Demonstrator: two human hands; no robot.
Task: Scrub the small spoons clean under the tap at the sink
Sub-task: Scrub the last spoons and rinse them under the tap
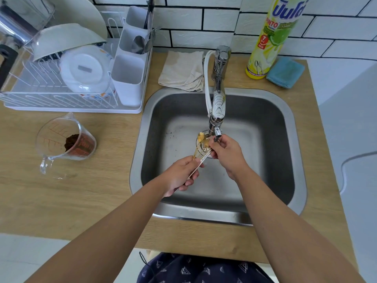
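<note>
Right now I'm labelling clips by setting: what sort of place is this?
Likely a home kitchen: a stainless steel sink, a white wire dish rack holding bowls, and a yellow dish-soap bottle.

White brick-tile wall (220,19), dark grout; wooden counter (71,193); pale floor (24,254).

Both forearms were bare to the frame's near edge, no sleeves, watch or rings showing on the left hand (179,174) or right hand (228,156), and the navy garment (200,269) below carried small pale triangles.
</note>
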